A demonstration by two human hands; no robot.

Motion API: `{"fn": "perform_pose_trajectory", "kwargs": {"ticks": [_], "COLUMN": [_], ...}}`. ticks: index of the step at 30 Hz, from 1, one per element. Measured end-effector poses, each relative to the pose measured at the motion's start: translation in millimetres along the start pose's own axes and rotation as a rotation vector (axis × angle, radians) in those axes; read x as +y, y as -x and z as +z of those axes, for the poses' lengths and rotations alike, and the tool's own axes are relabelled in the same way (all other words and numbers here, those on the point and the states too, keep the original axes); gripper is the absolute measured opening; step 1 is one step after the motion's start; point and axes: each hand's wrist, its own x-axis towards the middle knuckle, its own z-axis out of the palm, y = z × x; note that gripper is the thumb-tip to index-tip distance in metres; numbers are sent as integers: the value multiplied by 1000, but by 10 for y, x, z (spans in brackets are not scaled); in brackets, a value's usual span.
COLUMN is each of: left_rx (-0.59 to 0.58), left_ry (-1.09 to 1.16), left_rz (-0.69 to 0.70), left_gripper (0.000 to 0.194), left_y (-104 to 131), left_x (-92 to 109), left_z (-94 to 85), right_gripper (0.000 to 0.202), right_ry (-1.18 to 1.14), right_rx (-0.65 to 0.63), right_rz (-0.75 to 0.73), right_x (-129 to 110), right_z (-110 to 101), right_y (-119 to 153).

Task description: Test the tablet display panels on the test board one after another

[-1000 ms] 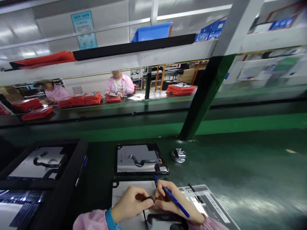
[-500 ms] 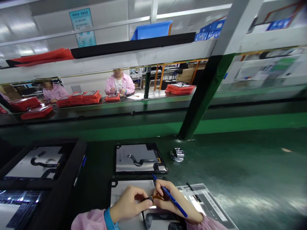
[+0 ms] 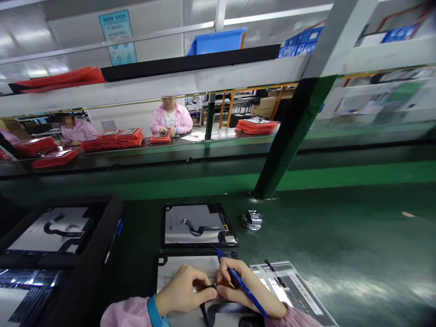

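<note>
green bench (image 3: 340, 236) spreads beneath everything, a pillar (image 3: 293, 136) rising from its far side. over the near panel (image 3: 172, 269), the left hand (image 3: 186, 289) has thumb and forefinger closed on the end of a dark ribbon (image 3: 218, 309). the right hand (image 3: 240, 284) is curled around a blue stick (image 3: 247, 292) (slanted along the hand like a parked pen), its fingertips at an amber film (image 3: 225, 283) beside the left thumb; whether they grip that film, i cannot tell. to do this well, i'd judge, keep the pinch light and square, let the ribbon bend without a crease or a tug, and hold the stick's tip off the grey. the near panel lies flat right before the person, grey side up, black along its edge, partly covered by both hands; the ribbon shows again below the left fingers and curves across it.
</note>
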Motion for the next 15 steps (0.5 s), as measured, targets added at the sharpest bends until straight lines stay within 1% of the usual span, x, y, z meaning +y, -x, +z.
{"fn": "perform_pose_trajectory", "kwargs": {"ticks": [4,8,11,15], "left_rx": [0,4,6,9], "left_ry": [-22,-34,-46,-27], "left_rz": [19,16,16,5], "left_gripper": [25,21,18,17], "left_y": [-10,-7,3,-12], "left_x": [-48,-33,-17,-43], "left_z": [10,-1,1,38], "right_gripper": [43,38,36,37], "right_ry": [36,9,60,195], "right_rx": [2,-11,35,95], "right_rz": [-12,-33,-63,-168], "right_x": [-12,37,67,78], "right_z": [9,22,55,98], "right_y": [6,-2,-11,-19]}}
